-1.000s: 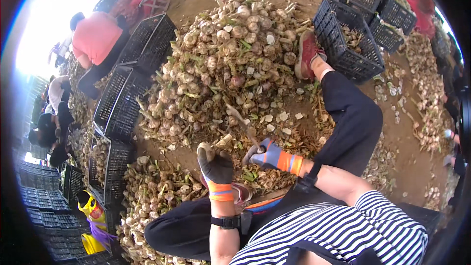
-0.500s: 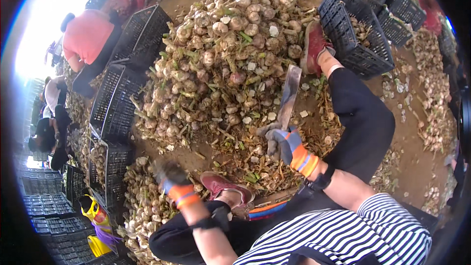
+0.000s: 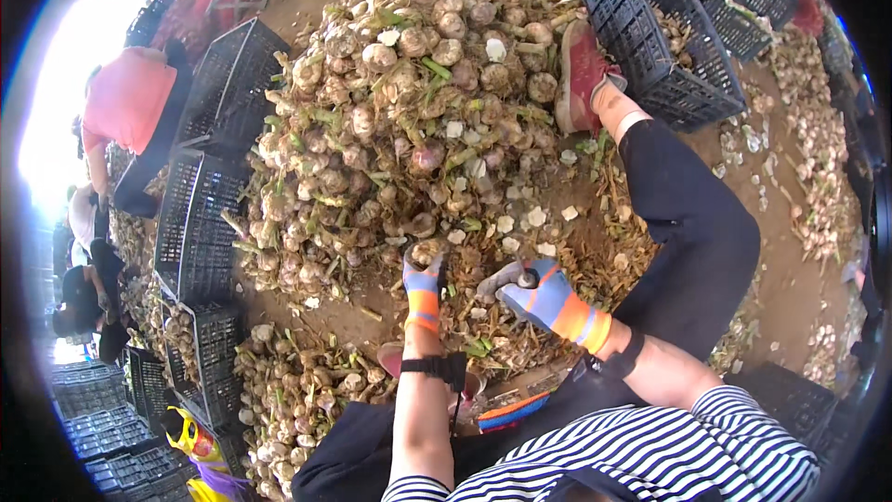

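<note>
A large heap of garlic bulbs with cut stalks and roots rises in front of me. At its near edge my left hand, in a grey, blue and orange glove, closes on a garlic bulb. To the right, my gloved right hand is wrapped round a knife, whose handle end shows above the fist; its blade cannot be made out now. The two hands are a short way apart. Stalk trimmings and dry skins litter the ground beyond and beside them.
Black plastic crates line the left of the heap; another crate with garlic stands far right. A smaller garlic pile lies at near left. My red shoe touches the heap's right side. Several people work at far left.
My left hand has swung from the lower-left pile up and right to the heap's near edge, now with a bulb. My right hand has turned the knife, so its upright blade no longer shows.
</note>
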`<state>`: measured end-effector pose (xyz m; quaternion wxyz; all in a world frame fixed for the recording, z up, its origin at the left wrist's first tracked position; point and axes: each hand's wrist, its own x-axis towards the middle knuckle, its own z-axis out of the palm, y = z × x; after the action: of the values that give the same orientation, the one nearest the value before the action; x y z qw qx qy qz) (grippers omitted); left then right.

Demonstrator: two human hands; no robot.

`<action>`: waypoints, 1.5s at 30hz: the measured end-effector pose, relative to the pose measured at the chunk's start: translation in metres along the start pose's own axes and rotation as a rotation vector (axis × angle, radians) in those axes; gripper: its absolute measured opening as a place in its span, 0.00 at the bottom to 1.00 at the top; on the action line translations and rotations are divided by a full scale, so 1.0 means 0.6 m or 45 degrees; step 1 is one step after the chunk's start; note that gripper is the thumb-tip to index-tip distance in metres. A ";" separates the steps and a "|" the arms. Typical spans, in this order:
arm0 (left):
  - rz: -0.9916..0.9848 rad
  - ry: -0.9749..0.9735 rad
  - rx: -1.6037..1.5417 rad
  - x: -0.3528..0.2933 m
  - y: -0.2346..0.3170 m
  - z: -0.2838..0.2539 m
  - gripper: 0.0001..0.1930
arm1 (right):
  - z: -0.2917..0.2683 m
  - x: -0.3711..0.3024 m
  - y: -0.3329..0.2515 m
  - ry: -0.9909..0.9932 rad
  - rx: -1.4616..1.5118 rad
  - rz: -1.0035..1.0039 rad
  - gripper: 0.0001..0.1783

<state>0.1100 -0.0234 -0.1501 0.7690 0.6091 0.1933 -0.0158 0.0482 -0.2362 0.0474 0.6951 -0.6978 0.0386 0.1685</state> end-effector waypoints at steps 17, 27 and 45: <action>-0.479 -0.316 -0.849 -0.239 0.206 -0.020 0.16 | 0.056 -0.082 -0.100 -0.771 -1.676 -0.241 0.18; 0.166 -0.269 0.442 -0.275 0.178 0.004 0.17 | 0.030 -0.081 -0.057 -0.744 -1.662 -0.218 0.23; -0.050 0.167 -0.401 -0.315 0.268 -0.038 0.14 | 0.041 -0.041 0.014 -0.466 -0.262 -0.023 0.07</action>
<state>-0.0295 -0.0001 0.0552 0.8402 0.4771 0.2550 0.0393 0.0184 -0.2167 0.0470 0.6172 -0.7231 -0.1118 0.2893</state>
